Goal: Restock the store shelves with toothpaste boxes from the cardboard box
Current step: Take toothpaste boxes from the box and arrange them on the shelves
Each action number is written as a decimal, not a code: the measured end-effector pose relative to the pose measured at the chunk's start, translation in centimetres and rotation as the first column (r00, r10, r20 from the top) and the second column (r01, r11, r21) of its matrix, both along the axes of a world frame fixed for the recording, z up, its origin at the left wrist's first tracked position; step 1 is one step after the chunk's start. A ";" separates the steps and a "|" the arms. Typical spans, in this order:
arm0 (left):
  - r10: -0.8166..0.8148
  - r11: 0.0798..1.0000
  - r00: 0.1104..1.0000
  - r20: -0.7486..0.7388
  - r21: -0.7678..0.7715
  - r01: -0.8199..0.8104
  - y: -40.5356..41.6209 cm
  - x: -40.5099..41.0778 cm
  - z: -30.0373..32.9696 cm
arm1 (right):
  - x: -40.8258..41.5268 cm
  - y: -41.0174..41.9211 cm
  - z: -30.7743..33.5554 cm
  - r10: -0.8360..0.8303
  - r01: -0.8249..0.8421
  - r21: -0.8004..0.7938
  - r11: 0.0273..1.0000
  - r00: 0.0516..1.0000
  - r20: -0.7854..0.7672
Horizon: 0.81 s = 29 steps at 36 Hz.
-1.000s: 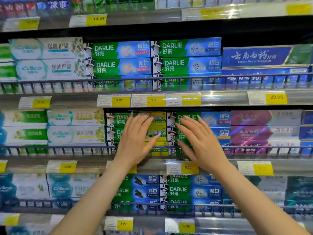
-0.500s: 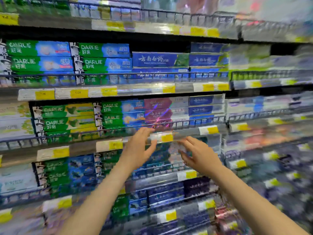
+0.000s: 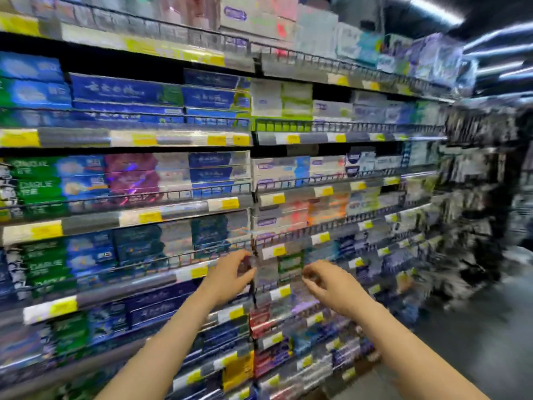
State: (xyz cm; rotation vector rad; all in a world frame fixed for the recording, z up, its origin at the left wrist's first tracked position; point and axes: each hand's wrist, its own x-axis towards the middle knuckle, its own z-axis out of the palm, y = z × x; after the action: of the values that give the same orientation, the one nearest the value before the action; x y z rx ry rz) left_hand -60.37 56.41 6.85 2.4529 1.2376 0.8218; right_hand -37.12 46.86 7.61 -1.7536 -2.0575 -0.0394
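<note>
Both grips empty, fingers loosely curled: left hand (image 3: 230, 277) and right hand (image 3: 331, 284) now off the green Darlie toothpaste boxes (image 3: 37, 183), hovering apart before lower shelves (image 3: 161, 212). View swung right since a second ago; boxes now far left, picture blurred.

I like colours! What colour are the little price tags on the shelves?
Yellow price tags, seen in the head view.

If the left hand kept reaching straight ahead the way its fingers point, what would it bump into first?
Probably the wire rail along the shelf edge just beyond the left hand, though blur makes depth uncertain.
</note>
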 end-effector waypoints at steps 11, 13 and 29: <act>-0.147 0.989 0.987 -0.072 -0.029 0.145 5.3 15.4 -2.4 | 13.0 3.2 -4.5 -0.044 0.038 -0.160 0.986 0.998 -0.033; -0.156 0.988 0.985 -0.075 -0.005 0.156 6.1 18.4 -2.5 | 15.4 4.1 -3.9 -0.053 0.049 -0.188 0.981 0.998 -0.015; 0.072 0.973 0.996 -0.061 -0.217 -0.084 11.8 25.5 -11.7 | 27.8 14.0 -11.1 0.044 -0.023 -0.188 0.982 0.993 0.110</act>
State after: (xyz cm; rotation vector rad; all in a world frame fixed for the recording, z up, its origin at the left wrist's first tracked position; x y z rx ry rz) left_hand -34.86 68.17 -4.85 2.2754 1.3721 0.6072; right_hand -9.37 60.87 -3.44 -1.8650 -2.2353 0.0684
